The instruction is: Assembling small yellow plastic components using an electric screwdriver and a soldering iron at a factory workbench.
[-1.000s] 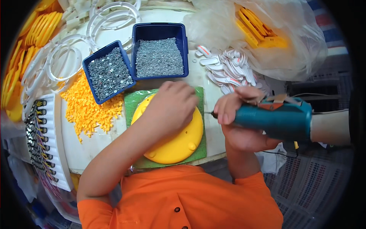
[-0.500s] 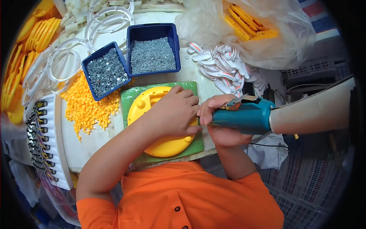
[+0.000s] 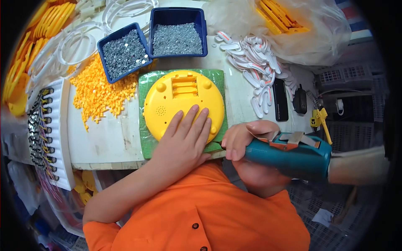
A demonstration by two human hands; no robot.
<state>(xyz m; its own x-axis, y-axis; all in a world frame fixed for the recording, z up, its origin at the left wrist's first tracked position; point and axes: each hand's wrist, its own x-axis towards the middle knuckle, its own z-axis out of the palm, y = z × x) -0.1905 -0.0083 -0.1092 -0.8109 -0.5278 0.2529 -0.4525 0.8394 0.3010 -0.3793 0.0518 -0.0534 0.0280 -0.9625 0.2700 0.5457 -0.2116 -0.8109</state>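
A round yellow plastic housing (image 3: 167, 102) lies on a green mat (image 3: 147, 144) at the table's front edge. It has an open battery compartment, round feet, speaker holes and small screw holes. My left hand (image 3: 184, 136) rests flat on its lower part, fingers stretched out and slightly spread. My right hand (image 3: 251, 157) is wrapped round a teal electric screwdriver (image 3: 289, 157), held nearly level, its tip pointing left toward the housing's lower right edge. Whether the tip touches the housing I cannot tell.
Two blue bins hold small metal parts: washers or nuts (image 3: 125, 52) and screws (image 3: 176, 38). Loose yellow pieces (image 3: 100, 94) lie left of the mat. White strips (image 3: 255, 62), a black phone (image 3: 280, 100) and a bag of yellow parts (image 3: 280, 19) are at right. A white rack (image 3: 63, 134) stands left.
My left hand has slid down from the housing's upper part, uncovering the battery compartment. The screwdriver in my right hand has moved down and right. The whole view has shifted slightly.
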